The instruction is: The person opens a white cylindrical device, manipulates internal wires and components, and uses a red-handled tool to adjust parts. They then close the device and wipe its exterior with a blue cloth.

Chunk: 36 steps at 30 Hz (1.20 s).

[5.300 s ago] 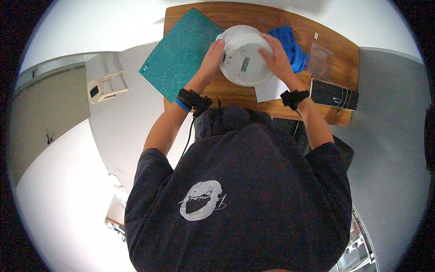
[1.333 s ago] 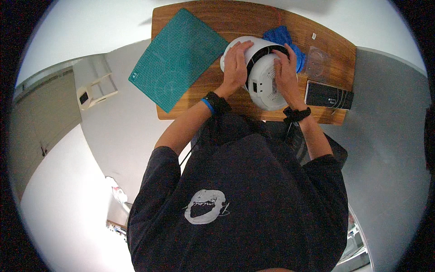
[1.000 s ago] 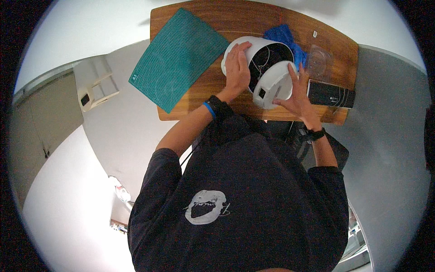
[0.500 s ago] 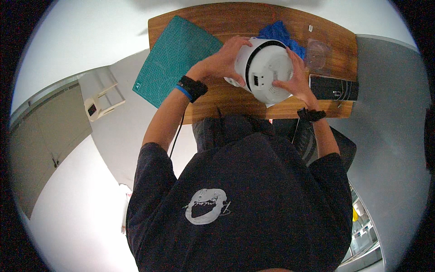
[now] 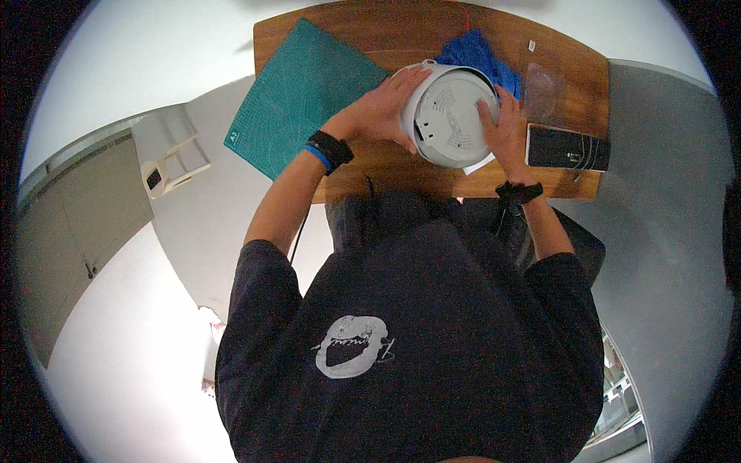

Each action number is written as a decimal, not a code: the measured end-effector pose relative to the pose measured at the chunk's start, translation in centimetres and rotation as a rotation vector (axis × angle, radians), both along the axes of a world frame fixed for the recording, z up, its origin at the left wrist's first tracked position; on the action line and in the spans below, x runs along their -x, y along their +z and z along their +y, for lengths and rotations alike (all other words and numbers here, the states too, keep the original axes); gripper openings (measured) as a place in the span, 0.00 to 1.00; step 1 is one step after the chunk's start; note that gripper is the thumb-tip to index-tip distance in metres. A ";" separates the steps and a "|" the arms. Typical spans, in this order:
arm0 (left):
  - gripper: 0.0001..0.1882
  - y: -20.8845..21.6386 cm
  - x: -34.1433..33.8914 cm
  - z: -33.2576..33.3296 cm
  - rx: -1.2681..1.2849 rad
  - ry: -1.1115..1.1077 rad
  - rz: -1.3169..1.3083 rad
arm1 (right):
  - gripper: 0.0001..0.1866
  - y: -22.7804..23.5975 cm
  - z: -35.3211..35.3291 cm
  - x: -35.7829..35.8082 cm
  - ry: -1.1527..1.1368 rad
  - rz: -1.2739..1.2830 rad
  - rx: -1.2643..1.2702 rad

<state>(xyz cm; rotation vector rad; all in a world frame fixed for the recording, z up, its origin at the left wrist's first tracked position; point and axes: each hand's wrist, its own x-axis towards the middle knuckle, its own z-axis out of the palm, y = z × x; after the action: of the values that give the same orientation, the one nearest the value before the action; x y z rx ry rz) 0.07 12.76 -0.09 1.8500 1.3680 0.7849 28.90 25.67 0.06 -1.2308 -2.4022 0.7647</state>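
Both hands hold a white, drum-shaped appliance (image 5: 451, 127) over the wooden table. Its flat round base faces up, with patches of vent slots and a small dark socket on the left side. A dark gap runs along part of the rim between base and body. My left hand (image 5: 382, 108) is wrapped round the left side of the body. At the right edge, my right hand (image 5: 505, 130) grips the rim, its thumb lying on the base. A corner of something white, perhaps paper (image 5: 480, 164), shows beneath the appliance.
On the wooden table (image 5: 363, 174) lies a green cutting mat (image 5: 301, 92) at the left. Blue cloth (image 5: 475, 55) is bunched behind the appliance. To the right are a clear plastic piece (image 5: 543, 92) and a black box with a cable (image 5: 567, 148). A pale stool (image 5: 174, 170) stands at far left.
The appliance has turned in my hands: its base now faces up more squarely, and the socket has shifted left. My right thumb has moved up the base.
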 end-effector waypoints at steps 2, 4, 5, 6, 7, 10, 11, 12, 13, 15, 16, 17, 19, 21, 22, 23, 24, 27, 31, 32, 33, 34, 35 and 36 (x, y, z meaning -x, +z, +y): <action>0.82 0.0 -0.3 0.4 0.010 -0.003 0.022 | 0.29 0.2 0.4 -0.7 -0.068 -0.080 0.182; 0.81 0.5 -0.3 0.6 -0.075 -0.029 0.089 | 0.28 0.3 1.3 -1.6 -0.004 -0.217 0.145; 0.81 1.0 -0.5 0.9 -0.116 -0.046 0.119 | 0.28 0.8 1.4 -1.7 0.024 -0.288 0.129; 0.80 1.4 -0.5 1.2 -0.131 -0.082 0.144 | 0.28 1.3 1.4 -1.7 0.043 -0.296 0.124; 0.79 1.9 -0.5 1.8 -0.147 -0.118 0.168 | 0.28 1.7 1.5 -1.6 0.061 -0.304 0.118; 0.76 0.7 -0.3 2.5 -0.220 -0.166 0.167 | 0.30 1.2 0.7 -1.3 0.004 -0.233 0.064; 0.75 -0.2 -0.1 2.6 -0.246 -0.166 0.158 | 0.31 2.3 0.4 -0.6 -0.026 -0.239 0.098; 0.74 -1.2 0.0 2.8 -0.260 -0.155 0.166 | 0.31 3.2 0.3 0.0 -0.054 -0.246 0.132; 0.73 -2.1 0.0 2.8 -0.274 -0.142 0.176 | 0.32 3.9 0.4 0.3 -0.066 -0.214 0.162; 0.73 -3.1 -0.2 2.6 -0.289 -0.120 0.193 | 0.33 4.7 0.3 0.5 -0.094 -0.154 0.214; 0.74 -3.6 -0.3 2.3 -0.287 -0.105 0.206 | 0.33 4.6 0.3 0.4 -0.083 -0.177 0.208; 0.74 -3.1 -0.3 2.2 -0.275 -0.090 0.189 | 0.33 4.3 0.4 0.0 -0.080 -0.202 0.199; 0.76 -0.3 -0.8 1.7 -0.240 -0.050 0.126 | 0.31 3.1 0.7 -1.0 -0.095 -0.153 0.189; 0.77 1.0 -0.9 0.9 -0.209 -0.005 0.068 | 0.29 0.8 0.5 -2.2 -0.116 -0.006 0.199; 0.78 0.5 -0.8 0.6 -0.206 0.007 0.054 | 0.28 -0.7 0.7 -3.0 -0.112 0.020 0.189; 0.79 0.1 -0.8 0.8 -0.207 0.017 0.039 | 0.27 -2.3 1.3 -4.1 -0.109 0.044 0.174; 0.79 0.3 -0.8 1.1 -0.204 0.013 0.030 | 0.26 -2.4 1.8 -4.2 -0.102 0.067 0.164; 0.79 0.8 -0.9 1.3 -0.173 0.018 0.016 | 0.24 -1.3 1.8 -4.0 -0.212 0.223 0.324; 0.79 1.0 -0.9 1.0 -0.129 0.039 0.014 | 0.23 -0.9 1.4 -2.9 -0.184 0.188 0.253; 0.79 1.0 -0.9 1.0 -0.121 0.040 0.010 | 0.23 -0.9 1.4 -2.7 -0.156 0.148 0.207; 0.79 0.8 -1.0 1.0 -0.136 0.035 0.017 | 0.22 -0.8 1.4 -2.4 -0.127 0.107 0.159; 0.79 0.6 -1.1 1.1 -0.151 0.031 0.024 | 0.22 -1.0 1.6 -2.3 -0.136 0.088 0.162; 0.79 0.6 -1.2 1.2 -0.167 0.024 0.029 | 0.22 -1.2 1.8 -2.1 -0.148 0.067 0.165; 0.79 0.7 -1.3 1.2 -0.172 0.024 0.033 | 0.22 -1.4 2.0 -2.1 -0.160 0.046 0.167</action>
<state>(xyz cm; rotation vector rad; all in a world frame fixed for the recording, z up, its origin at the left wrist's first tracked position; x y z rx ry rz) 1.34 14.01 0.60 1.9897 1.3828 0.9130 31.03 27.67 -1.34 -1.4327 -2.2081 0.9483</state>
